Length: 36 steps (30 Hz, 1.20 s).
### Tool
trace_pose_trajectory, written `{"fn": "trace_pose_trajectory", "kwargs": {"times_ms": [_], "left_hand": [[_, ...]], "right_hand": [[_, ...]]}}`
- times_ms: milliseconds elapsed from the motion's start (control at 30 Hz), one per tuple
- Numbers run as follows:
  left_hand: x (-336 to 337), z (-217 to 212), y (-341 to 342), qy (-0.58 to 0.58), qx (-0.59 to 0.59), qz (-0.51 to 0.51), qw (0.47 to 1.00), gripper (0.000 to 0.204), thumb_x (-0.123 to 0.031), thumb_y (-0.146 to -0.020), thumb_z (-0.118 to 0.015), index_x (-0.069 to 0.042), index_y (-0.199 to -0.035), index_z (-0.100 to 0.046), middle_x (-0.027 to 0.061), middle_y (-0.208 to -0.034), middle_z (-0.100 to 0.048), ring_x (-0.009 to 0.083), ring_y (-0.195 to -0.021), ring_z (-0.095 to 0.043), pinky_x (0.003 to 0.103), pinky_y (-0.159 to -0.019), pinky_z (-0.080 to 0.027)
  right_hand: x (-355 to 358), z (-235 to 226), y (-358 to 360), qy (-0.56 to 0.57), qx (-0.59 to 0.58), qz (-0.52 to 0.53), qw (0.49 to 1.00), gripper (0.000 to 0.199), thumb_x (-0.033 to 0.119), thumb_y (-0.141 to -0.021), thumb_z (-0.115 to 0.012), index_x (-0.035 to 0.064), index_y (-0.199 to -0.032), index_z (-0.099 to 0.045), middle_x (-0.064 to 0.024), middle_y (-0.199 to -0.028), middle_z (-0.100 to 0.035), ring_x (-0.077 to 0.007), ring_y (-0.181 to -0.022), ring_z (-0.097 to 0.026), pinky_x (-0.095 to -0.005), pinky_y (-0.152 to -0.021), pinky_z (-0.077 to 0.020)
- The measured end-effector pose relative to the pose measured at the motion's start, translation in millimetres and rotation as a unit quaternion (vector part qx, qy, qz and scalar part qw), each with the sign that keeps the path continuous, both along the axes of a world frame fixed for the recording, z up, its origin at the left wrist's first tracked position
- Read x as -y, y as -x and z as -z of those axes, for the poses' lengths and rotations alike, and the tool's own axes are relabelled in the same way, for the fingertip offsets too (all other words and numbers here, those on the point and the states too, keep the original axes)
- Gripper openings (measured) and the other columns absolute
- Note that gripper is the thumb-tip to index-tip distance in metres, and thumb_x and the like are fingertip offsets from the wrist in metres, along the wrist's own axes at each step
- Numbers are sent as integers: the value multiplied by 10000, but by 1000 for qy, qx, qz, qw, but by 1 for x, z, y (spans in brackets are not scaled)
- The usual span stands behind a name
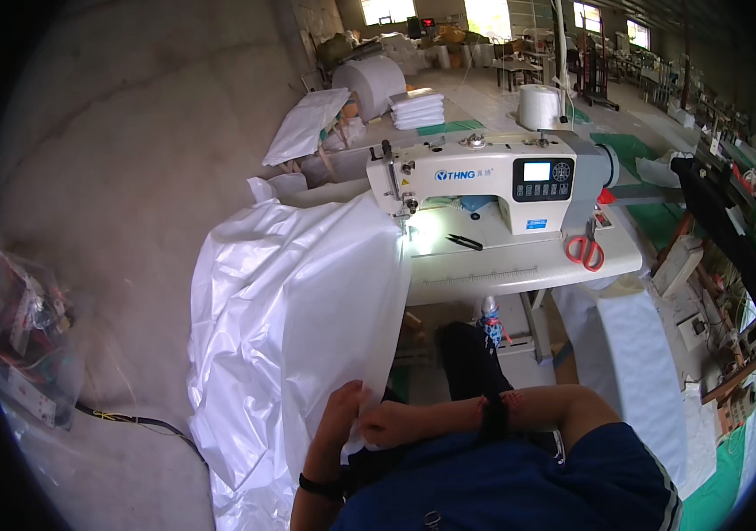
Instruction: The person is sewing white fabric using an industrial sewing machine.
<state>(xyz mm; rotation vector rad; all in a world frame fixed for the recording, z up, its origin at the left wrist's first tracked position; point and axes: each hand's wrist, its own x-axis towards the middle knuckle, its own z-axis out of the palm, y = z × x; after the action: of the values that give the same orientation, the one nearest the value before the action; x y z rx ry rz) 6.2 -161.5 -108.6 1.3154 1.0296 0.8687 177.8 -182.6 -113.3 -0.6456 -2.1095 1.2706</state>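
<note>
A large glossy white plastic-like sheet [303, 292] hangs in folds from the sewing machine [484, 181] down toward my lap. Its far end lies under the lit needle area. At the sheet's lower right edge, my left hand [339, 412] is closed on the material. Close beside it, my right hand [387, 424] is curled shut at the same edge, its fingers partly hidden. Both hands are well below the machine bed. Black thread snips [465, 242] and red-handled scissors [585, 252] lie on the machine table [484, 281].
A white thread cone [541, 108] stands behind the machine. Folded white sheets [417, 108] and a big white roll [372, 86] sit farther back. At left, a plastic bag [33, 345] of small items hangs by the wall, with a black cable [143, 420] below. White material [630, 372] drapes at right.
</note>
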Motion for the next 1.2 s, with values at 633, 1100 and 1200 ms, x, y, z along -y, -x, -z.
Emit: {"fn": "trace_pose_trajectory", "kwargs": {"times_ms": [633, 1100, 1200], "left_hand": [[-8, -59, -15, -107, -387, 118, 908, 246, -240, -840, -652, -13, -760, -599, 182, -773, -608, 351, -715, -612, 454, -665, -483], [9, -14, -48, -377, -353, 190, 835, 181, -204, -818, -669, -72, -754, -563, 119, -752, -546, 334, -696, -596, 445, -631, -492], [5, -16, -49, -334, -383, 158, 847, 179, -203, -824, -663, -63, -773, -564, 128, -775, -559, 348, -709, -594, 458, -636, -485]], "right_hand": [[-130, 154, 52, -42, 187, 5, 981, 334, 251, -930, -549, 3, -1151, -589, -227, -978, -679, -404, -938, -659, -476, -843, -521], [-209, -7, -74, -1, 361, 460, 811, 392, 139, -878, -523, -89, -1185, -442, -269, -901, -686, -400, -817, -693, -487, -731, -550], [-208, -3, -66, -51, 404, 454, 793, 521, 124, -873, -537, -168, -1280, -396, -228, -865, -702, -325, -786, -717, -413, -679, -565]]}}
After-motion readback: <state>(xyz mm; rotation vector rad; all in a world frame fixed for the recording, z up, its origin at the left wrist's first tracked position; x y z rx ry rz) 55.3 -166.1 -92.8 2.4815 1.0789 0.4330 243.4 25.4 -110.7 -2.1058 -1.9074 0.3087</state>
